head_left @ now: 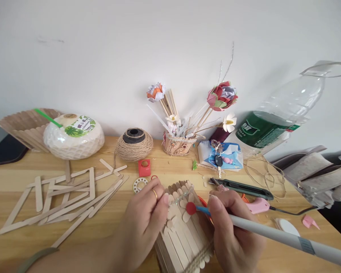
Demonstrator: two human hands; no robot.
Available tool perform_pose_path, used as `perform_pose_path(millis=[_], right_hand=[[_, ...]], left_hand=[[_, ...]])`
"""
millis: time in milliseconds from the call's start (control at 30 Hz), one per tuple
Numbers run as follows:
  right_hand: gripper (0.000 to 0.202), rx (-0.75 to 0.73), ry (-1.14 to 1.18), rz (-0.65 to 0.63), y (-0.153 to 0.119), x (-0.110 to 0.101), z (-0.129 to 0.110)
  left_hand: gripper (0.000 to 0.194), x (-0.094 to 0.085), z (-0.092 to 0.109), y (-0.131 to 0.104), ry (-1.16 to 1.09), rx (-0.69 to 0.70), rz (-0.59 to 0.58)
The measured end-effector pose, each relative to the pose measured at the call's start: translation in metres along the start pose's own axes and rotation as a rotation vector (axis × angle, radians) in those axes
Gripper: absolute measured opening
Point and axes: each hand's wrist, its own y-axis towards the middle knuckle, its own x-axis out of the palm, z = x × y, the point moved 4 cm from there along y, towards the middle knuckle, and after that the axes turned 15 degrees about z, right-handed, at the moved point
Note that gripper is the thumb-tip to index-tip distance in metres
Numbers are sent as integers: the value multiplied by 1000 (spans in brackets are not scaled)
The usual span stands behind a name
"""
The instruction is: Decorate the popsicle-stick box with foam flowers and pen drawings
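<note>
In the head view, a basket made of craft sticks (pixel 177 237) lies tilted at the bottom middle, with twine near its lower end and a glittery cord near its top. My left hand (pixel 144 218) is closed on its upper left edge, fingertips pinched there. My right hand (pixel 234 231) grips a long white pen-like tool (pixel 268 228) with a blue neck. A round red end (pixel 191 208) at the blue neck lies over a wooden petal flower (pixel 185 217) on the basket's side. A second small wooden flower (pixel 169 224) sits near my left thumb.
Loose craft sticks (pixel 71 201) lie at left. Behind stand a white coconut (pixel 74 142), a twine spool (pixel 135 146), a flower holder (pixel 179 146) and a large bottle (pixel 272 125). A utility knife (pixel 244 188) and pink glue gun (pixel 258 206) lie right.
</note>
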Motion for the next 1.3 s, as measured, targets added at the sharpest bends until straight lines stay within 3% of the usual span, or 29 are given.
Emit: perform_pose_path(millis=[433,900,1033,1300], right_hand=[[28,-4,24,-12,1,0,-3],[25,-98,42,-118,3,3,-5],[25,-102,52,-98,2,0,-5],[23,-89,57,-181,1,5,-4]], left_hand=[[30,0,-1,1,-17,-8,-15],[30,1,-1,1,-21,15,-1],[30,0,0,0,-19,15,-6],[30,0,1,2,-22,23,-5]])
